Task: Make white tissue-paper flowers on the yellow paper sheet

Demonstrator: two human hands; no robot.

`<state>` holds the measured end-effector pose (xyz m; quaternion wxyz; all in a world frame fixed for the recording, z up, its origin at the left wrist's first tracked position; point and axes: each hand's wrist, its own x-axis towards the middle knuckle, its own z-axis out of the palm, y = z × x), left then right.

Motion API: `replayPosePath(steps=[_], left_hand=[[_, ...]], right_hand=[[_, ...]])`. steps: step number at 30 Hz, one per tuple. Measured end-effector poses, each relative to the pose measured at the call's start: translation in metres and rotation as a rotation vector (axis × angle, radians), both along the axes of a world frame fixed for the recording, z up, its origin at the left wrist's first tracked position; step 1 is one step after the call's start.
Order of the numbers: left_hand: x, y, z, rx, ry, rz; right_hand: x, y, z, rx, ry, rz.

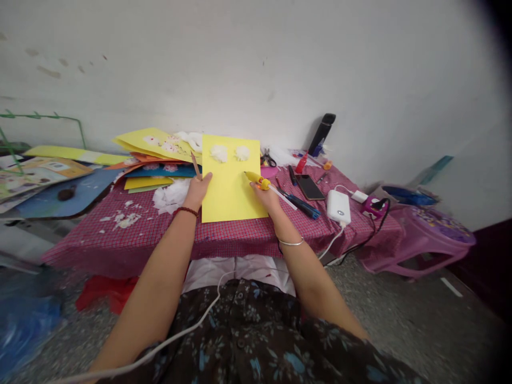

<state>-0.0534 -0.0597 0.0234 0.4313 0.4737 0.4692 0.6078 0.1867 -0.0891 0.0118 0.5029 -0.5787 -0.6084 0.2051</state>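
A yellow paper sheet (232,197) stands in front of me above the table, with two white fluffy tufts (218,153) on its upper part. My left hand (197,193) grips its left edge, thumb on the front. A pencil (195,164) sticks up from that same hand. Over the sheet's right edge, my right hand (266,197) is closed around a small yellow glue gun (256,177). Its nozzle points left across the paper, and a whitish glue stick (283,197) trails out behind it. An orange-red light glows near the grip.
A checked cloth (224,234) covers the table. Crumpled white tissue (171,196) and coloured papers (160,144) lie left. Scissors (269,158), a red bottle (301,163), a phone (310,186) and a white power bank (338,207) are right. A cable crosses my lap.
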Motion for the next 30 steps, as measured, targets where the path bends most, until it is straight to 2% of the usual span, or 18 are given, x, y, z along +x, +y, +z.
replayPosePath(steps=[9, 14, 21, 30], left_hand=[[0.0008, 0.0006, 0.0006, -0.005, -0.017, -0.012], [0.0007, 0.0000, 0.0004, -0.003, -0.027, -0.018], [0.0006, 0.0008, 0.0018, -0.007, -0.031, 0.039], [0.0012, 0.0000, 0.0038, -0.010, -0.022, 0.068]], right_hand=[[-0.0019, 0.0008, -0.0027, -0.019, 0.036, 0.007], [-0.0006, -0.0013, 0.0017, -0.044, -0.016, -0.034], [-0.0001, -0.0042, 0.0048, -0.064, -0.035, -0.068], [-0.0023, -0.0019, -0.0017, -0.022, 0.012, 0.024]])
